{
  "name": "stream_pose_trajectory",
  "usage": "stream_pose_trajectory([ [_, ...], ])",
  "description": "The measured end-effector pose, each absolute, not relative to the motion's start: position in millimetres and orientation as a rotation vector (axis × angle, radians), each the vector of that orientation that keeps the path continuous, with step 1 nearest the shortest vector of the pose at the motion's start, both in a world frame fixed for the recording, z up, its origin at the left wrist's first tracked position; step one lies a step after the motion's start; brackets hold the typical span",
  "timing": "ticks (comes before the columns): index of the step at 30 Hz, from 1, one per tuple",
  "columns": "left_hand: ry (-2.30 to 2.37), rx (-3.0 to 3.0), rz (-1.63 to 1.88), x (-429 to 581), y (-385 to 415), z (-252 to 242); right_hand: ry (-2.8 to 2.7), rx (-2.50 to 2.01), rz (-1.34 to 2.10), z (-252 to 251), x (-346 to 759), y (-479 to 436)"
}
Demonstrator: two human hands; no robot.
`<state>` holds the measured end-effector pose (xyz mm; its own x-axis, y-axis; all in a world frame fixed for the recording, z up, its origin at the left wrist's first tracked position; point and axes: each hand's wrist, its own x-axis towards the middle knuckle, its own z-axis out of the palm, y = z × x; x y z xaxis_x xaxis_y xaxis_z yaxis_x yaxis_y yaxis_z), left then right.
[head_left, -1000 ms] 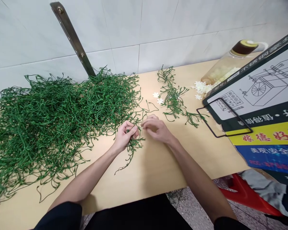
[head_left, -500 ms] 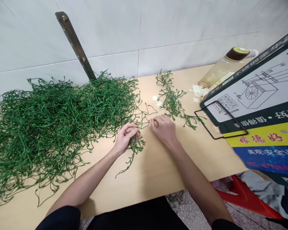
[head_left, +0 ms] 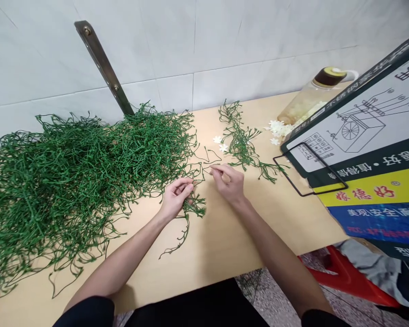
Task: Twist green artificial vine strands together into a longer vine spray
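Note:
My left hand (head_left: pixel 177 198) is closed round a small bunch of green artificial plant stems (head_left: pixel 195 206). One long stem trails from the bunch down over the table. To its right, my right hand (head_left: pixel 229 182) is closed in a pinch, thumb against forefinger. Thin loose strands (head_left: pixel 208 156) lie close to those fingertips, and whatever is pinched there is too small to make out. A big tangled heap of the same green stems (head_left: pixel 88 168) spreads left of my left hand. Beyond my right hand lies a smaller row of green stems (head_left: pixel 240 141).
Two white plastic flowers (head_left: pixel 217 139) rest near the small row, with more white flowers (head_left: pixel 276 128) by a leaning clear bottle (head_left: pixel 298 104). A printed box (head_left: pixel 364 154) with a black wire handle (head_left: pixel 311 193) stands at the right. A metal bracket (head_left: pixel 104 63) rises behind the heap.
My right hand has turned so that its thumb and forefinger now show in a pinch. My left hand keeps its hold on the stems. The view has shifted slightly.

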<state>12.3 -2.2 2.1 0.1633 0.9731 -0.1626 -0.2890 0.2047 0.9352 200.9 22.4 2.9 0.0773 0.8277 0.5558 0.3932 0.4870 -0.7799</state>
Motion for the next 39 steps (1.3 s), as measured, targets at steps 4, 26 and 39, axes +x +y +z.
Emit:
stream_pose_trajectory([
  [4,0.939,0.897,1.124,14,-3,0,-1.528,-0.935,1.027,7,199,20],
  [26,0.974,1.136,1.047,16,-7,6,-1.638,-0.975,1.043,9,197,20],
  [39,1.027,1.181,1.060,16,-7,5,-2.040,-1.014,0.749,10,202,18],
])
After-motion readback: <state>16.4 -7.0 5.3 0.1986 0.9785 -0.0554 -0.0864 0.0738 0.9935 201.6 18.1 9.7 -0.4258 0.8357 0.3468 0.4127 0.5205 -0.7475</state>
